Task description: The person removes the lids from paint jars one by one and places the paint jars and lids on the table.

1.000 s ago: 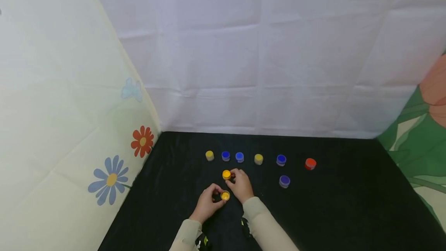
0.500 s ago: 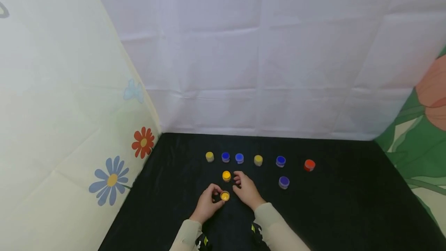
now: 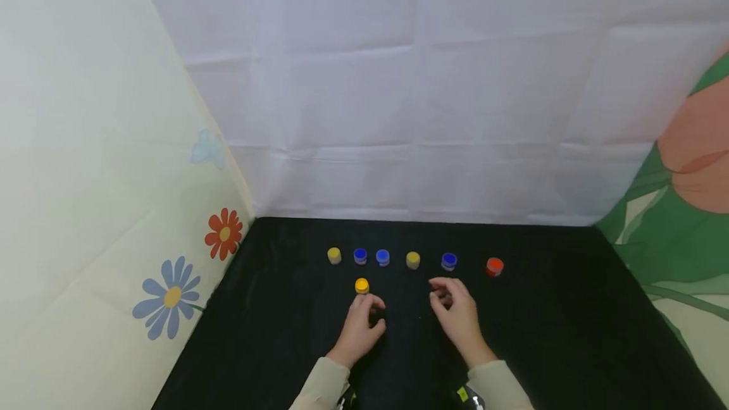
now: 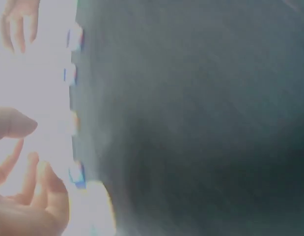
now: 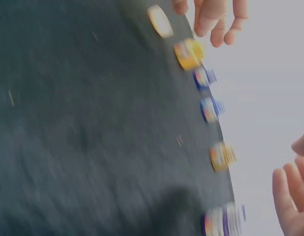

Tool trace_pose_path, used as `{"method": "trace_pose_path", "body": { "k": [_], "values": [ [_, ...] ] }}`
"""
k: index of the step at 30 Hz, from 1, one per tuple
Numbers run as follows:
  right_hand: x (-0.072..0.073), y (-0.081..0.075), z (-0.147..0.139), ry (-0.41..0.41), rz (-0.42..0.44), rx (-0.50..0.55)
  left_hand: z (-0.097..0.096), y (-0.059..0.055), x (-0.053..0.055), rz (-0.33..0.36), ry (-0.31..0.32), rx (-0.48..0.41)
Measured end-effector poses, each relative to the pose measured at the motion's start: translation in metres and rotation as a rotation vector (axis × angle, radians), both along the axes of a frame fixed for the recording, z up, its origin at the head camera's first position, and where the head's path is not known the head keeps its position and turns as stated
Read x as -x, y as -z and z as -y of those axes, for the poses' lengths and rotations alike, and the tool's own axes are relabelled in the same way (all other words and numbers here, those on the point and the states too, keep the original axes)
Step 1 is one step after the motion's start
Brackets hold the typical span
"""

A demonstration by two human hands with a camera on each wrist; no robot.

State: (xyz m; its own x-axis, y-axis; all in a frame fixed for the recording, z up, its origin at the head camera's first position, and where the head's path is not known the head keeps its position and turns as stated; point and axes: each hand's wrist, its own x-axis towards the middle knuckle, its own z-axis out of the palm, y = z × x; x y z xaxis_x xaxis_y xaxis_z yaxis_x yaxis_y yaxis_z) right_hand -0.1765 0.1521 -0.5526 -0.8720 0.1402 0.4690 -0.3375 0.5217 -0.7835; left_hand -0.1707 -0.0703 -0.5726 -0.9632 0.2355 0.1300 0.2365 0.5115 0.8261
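My left hand (image 3: 360, 329) hovers over the black table with fingers loosely bent and thumb apart; nothing shows between them. Just beyond it stands a small jar with a yellow-orange lid (image 3: 362, 285). My right hand (image 3: 457, 314) is raised at the right, its fingers loosely curved and seemingly holding nothing. In the right wrist view a pale disc-like piece (image 5: 160, 21) lies near the left hand, close to a yellow jar (image 5: 189, 53); my left hand hides its spot in the head view. The purple-lidded jar is not visible in the head view, where my right hand covers its earlier place.
Along the back stand small jars: yellow (image 3: 334, 255), dark blue (image 3: 360, 256), lighter blue (image 3: 383, 257), another yellow (image 3: 412, 260), another dark blue (image 3: 448, 262) and red (image 3: 494, 267). A white cloth (image 3: 342, 112) hangs behind the black table (image 3: 569, 309). The left wrist view is washed out.
My right hand left the yellow-orange jar and moved right, now covering the purple-lidded jar's place. My left hand let go of the open yellow piece, which is now hidden in the head view.
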Motion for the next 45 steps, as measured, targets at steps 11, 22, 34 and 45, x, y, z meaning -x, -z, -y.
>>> {"method": "trace_pose_path", "body": {
  "k": [11, 22, 34, 45],
  "values": [
    [0.005, 0.012, -0.059, 0.078, 0.442, 0.069, -0.086, 0.0, 0.029, 0.17, 0.173, -0.171],
    [0.01, 0.036, -0.062, 0.009, 0.471, 0.105, -0.117, 0.022, 0.045, 0.173, 0.197, -0.187],
    [0.008, 0.036, -0.07, -0.153, 0.493, 0.142, -0.116, 0.027, 0.038, 0.07, 0.167, -0.09],
    [0.002, 0.031, -0.076, -0.292, 0.457, 0.283, -0.108, 0.035, 0.039, 0.034, 0.199, -0.067]
  ]
}}
